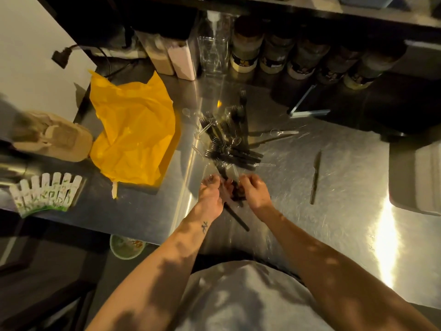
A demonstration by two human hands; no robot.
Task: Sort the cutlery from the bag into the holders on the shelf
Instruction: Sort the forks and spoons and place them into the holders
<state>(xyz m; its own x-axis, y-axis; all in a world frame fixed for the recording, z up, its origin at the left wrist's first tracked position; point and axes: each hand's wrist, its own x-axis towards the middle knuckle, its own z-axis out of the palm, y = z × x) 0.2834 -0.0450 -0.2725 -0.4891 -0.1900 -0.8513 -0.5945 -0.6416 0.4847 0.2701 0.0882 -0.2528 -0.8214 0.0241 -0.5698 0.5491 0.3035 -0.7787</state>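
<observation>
A person stands at the near edge of a steel worktop [346, 187], both bare forearms reaching in over a grey top. The left hand [210, 194] has its fingers curled round a bundle of black cutlery [235, 218], whose handles stick out towards the near edge. The right hand [255, 192] meets it from the other side, fingers bent down and pinching the same bundle (which pieces it has hold of cannot be told in the dim light).

Just beyond the hands, around the middle of the worktop, lies a loose pile [229, 144] of black forks mixed with clear spoons [284, 133], handles pointing every way. A single knife [315, 177] lies apart from it on the right side, its blade pointing towards the back. The yellow bag [133, 130] is spread flat and crumpled on the left side, close to the pile.

Along the back edge, under a dark shelf, stands a row of jars [276, 53], with a clear container [212, 53] to their left. At the left edge sit a brown paper carton [55, 139] and a fan of white paper sleeves [45, 192] printed in green.
</observation>
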